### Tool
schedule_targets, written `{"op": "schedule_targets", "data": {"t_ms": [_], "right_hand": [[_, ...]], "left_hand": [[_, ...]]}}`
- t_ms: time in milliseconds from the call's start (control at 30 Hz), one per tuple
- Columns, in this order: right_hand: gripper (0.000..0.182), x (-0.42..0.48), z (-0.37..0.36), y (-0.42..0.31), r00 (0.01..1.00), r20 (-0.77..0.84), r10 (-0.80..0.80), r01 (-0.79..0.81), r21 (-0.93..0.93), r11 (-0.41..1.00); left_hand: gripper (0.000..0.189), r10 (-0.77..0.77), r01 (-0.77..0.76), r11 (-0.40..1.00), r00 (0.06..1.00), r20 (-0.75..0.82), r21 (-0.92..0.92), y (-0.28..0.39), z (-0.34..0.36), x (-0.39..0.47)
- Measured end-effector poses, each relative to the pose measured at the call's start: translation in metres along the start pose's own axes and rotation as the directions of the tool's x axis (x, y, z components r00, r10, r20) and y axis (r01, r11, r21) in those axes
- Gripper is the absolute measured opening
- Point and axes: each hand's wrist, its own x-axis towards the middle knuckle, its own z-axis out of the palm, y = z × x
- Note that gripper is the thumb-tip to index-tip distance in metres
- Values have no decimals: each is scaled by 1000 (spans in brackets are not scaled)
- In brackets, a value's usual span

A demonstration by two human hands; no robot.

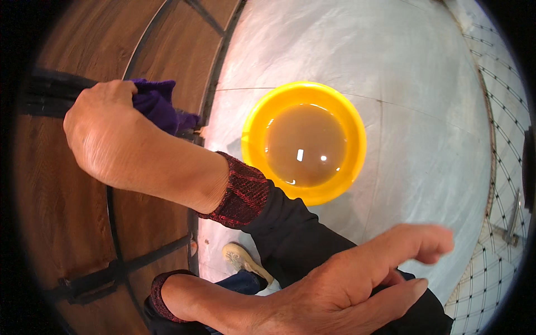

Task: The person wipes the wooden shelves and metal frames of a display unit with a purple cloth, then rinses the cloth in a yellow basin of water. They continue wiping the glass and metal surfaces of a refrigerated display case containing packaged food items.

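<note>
My arms cross in front of me. My right hand, reaching over to the left, grips a purple cloth against a brown wood-grain panel with black strips. The palm and part of the cloth are hidden behind the hand. My left hand extends towards the right at the bottom, its fingers bent and its thumb apart, and no held thing shows in it. Beyond my right forearm, a yellow plastic basin stands on the floor, holding murky brownish water that reflects lights.
Pale marbled floor tiles surround the basin. A beige shoe shows below my right forearm. Along the right runs a white surface patterned with black lattice lines, where a metal fitting and a dark object appear.
</note>
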Motion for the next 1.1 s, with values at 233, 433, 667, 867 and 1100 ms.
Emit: {"op": "schedule_targets", "data": {"t_ms": [233,433,667,867,1100], "right_hand": [[14,-20,-6,16,996,62,-66,66,2,998],[18,-34,-17,6,981,158,-108,61,276,959],[22,-59,-36,42,841,467,272,-255,-99,962],[30,-71,-55,44,755,531,385,-295,-249,923],[44,-91,-72,49,707,604,367,-317,-194,929]], "left_hand": [[35,-170,-130,685,928,331,717,53,-14,12],[30,649,-346,347,760,43,871,84,-28,-26],[31,911,-4,-263,328,249,965,94,-107,-29],[33,468,279,465,728,-501,840,52,-242,-23],[44,249,-101,931,878,-408,351,-3,-218,-6]]}}
